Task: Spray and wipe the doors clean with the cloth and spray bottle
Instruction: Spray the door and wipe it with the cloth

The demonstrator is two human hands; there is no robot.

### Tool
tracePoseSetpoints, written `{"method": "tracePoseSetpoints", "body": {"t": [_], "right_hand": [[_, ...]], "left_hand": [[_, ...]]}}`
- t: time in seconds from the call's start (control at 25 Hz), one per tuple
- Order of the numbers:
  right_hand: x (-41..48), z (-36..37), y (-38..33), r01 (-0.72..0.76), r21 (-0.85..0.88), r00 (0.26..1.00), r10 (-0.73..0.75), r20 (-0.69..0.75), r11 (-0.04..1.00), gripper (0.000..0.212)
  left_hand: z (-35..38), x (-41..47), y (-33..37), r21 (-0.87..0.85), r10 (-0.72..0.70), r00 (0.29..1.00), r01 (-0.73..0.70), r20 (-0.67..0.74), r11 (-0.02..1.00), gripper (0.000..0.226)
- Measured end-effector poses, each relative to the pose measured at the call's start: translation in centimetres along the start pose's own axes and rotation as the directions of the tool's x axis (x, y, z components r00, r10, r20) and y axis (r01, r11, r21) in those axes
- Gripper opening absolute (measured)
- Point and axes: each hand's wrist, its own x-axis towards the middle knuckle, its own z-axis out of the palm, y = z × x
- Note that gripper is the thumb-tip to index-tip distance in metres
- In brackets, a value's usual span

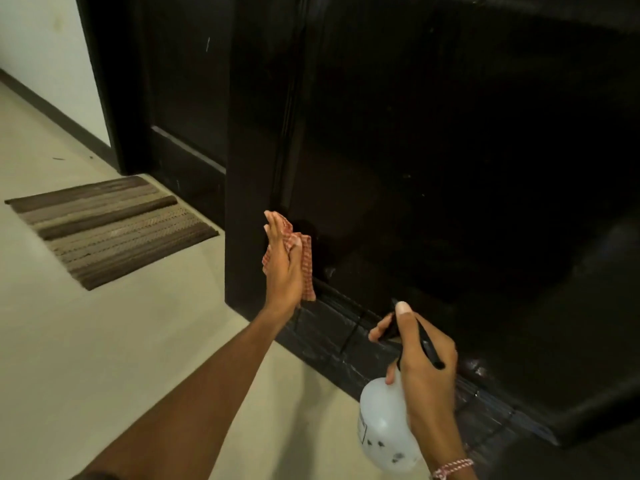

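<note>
A dark, glossy door (433,150) fills the right of the head view, its lower edge near the floor. My left hand (282,268) lies flat with straight fingers and presses a red-and-white checked cloth (306,261) against the door's lower left panel. My right hand (420,365) grips a translucent white spray bottle (382,427) by its black trigger head, thumb on top, nozzle pointing at the door's bottom rail. The bottle hangs low, just off the door.
A second dark door (180,98) stands further back on the left, in its frame. A brown striped mat (110,230) lies on the pale floor (138,341) before it. A white wall (41,46) with dark skirting runs at the far left.
</note>
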Motion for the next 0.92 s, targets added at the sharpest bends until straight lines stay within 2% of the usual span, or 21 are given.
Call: {"method": "tracePoseSetpoints", "body": {"t": [0.08,0.2,0.32,0.4,0.48,0.6,0.76,0.92], "right_hand": [[-1.2,0.1,1.6,-0.072,-0.028,0.997,0.073,0.025,0.997,0.047],[-1.2,2.1,4.4,-0.144,-0.102,0.987,0.151,0.057,0.984,0.045],[-0.8,5.5,6.0,-0.119,-0.073,0.99,0.124,0.071,0.99,0.043],[-0.7,7.7,6.3,-0.094,-0.058,0.992,0.098,0.079,0.994,0.038],[-0.4,9.3,6.5,-0.144,-0.045,0.983,0.148,0.107,0.989,0.03],[0.1,10.4,7.3,-0.138,-0.136,0.978,0.156,0.135,0.981,0.029],[-0.1,8.2,9.1,-0.151,-0.07,0.988,0.148,-0.037,0.986,0.04],[-1.2,4.7,9.8,-0.126,-0.07,0.99,0.121,-0.078,0.989,0.045]], "left_hand": [[-0.8,-0.7,0.7,0.024,-0.028,0.999,0.027,0.027,0.999,0.065],[-3.1,-0.7,0.4,0.106,0.065,0.986,-0.082,0.153,0.991,0.069],[-5.8,0.0,-0.9,0.333,0.12,0.94,-0.23,0.32,0.914,0.072],[-7.1,0.8,-2.0,0.425,0.13,0.906,-0.312,0.404,0.85,0.072],[-7.9,1.4,-2.8,0.433,0.13,0.887,-0.339,0.443,0.835,0.07],[-8.2,1.7,-3.3,0.432,0.13,0.877,-0.35,0.462,0.831,0.069],[-7.4,1.3,-4.4,0.389,0.141,0.884,-0.334,0.446,0.859,0.073],[-5.2,-0.3,-5.6,0.257,0.095,0.925,-0.199,0.368,0.946,0.072]]}}
